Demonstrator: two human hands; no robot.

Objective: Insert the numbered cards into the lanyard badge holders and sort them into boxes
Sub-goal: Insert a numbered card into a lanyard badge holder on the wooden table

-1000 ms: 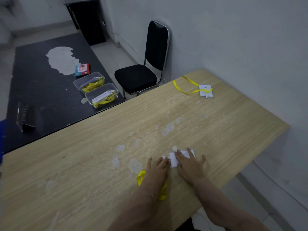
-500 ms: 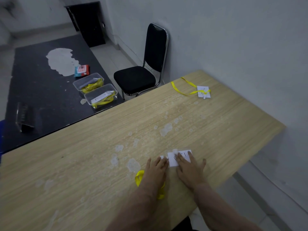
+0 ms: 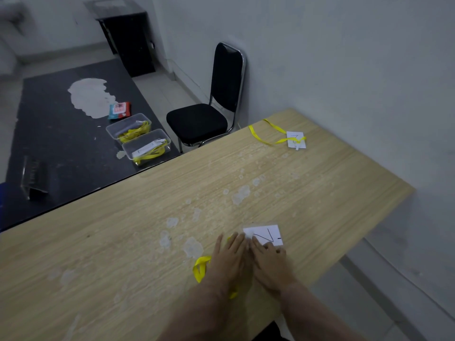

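Your wooden table (image 3: 332,198) is the work surface. The black table (image 3: 61,148) off to your left carries the two boxes, well apart from your hands. The far box (image 3: 113,134) and the near box (image 3: 126,151) each hold at least one yellow strap w/ a badge, so part of the sorting looks done.

Your left hand (image 3: 229,257) lies flat, fingers straight, pressing down just beside the card and gripping nothing. Your right hand (image 3: 268,263) touches it side by side, fingertips resting on the card's near edge, also not closed round anything.

The spare lanyard (image 3: 261,139) sits at the far corner w/ a badge on it, untouched and waiting its turn. The lanyard in work (image 3: 200,267) loops out from under your left wrist.

The card (image 3: 264,233), white w/ black strokes, lies on the table just beyond your fingertips. A faint clear edge shows around it, prob. the holder, but the picture is too dim to say whether the card is fully seated.

Left to do, by my read: finish seating this card, box it, then deal w/ the far one.
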